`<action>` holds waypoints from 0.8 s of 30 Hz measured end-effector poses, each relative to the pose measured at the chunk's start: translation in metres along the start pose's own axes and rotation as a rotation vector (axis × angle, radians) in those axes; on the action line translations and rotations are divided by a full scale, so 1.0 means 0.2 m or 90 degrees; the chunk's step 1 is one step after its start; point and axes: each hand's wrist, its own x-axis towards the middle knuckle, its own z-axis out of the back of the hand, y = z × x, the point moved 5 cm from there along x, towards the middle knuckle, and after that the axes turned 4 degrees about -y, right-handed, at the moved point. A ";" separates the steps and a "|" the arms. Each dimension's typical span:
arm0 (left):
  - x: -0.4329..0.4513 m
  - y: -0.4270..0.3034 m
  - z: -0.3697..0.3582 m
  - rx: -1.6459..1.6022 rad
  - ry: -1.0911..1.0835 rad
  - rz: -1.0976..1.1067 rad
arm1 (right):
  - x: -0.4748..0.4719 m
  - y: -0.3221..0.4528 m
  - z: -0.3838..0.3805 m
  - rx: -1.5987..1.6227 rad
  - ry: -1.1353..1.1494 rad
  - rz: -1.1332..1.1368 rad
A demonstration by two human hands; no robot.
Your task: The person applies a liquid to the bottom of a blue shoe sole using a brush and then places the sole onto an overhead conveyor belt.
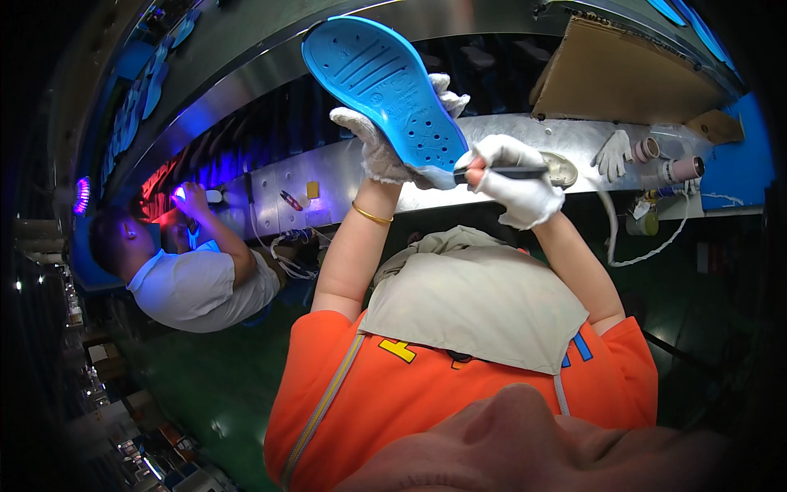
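A blue shoe sole piece (381, 86), with grooves at one end and small round holes at the other, is held up over the bench. My left hand (378, 147), in a whitish glove, grips it from beneath, fingers showing past its right edge. At its lower end my right hand (513, 178) wears a white glove with bare fingertips. Between those fingers is a slim black-handled tool (522, 173); its tip is at or close to the sole's edge, and contact is unclear. Just beyond that hand, an oval beige dish-like object (559, 170) lies on the metal bench (418, 195).
To the right are a spare glove (613, 155), pinkish cups (685, 168), a cardboard box (621, 74) and a hanging white cord (661, 249). At left, a co-worker (197, 277) sits under purple light. Pliers (291, 200) and a yellow block (313, 189) lie between us.
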 end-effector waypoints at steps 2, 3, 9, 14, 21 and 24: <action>0.01 -0.02 -0.02 0.056 -0.002 0.027 | 0.00 0.01 0.03 0.021 -0.040 -0.052; 0.00 -0.03 -0.03 0.084 -0.005 0.037 | 0.01 0.04 0.02 -0.040 -0.040 0.001; 0.04 -0.07 -0.02 0.422 0.036 0.115 | 0.06 0.01 -0.01 -0.220 0.094 -0.200; 0.05 -0.08 0.03 0.556 -0.026 0.222 | 0.07 0.03 0.00 -0.151 0.083 -0.232; 0.08 -0.06 0.08 0.681 -0.200 0.364 | 0.08 0.00 -0.02 -0.222 0.143 -0.105; 0.08 -0.06 0.06 0.688 -0.277 0.388 | 0.10 0.02 -0.03 -0.204 0.070 -0.137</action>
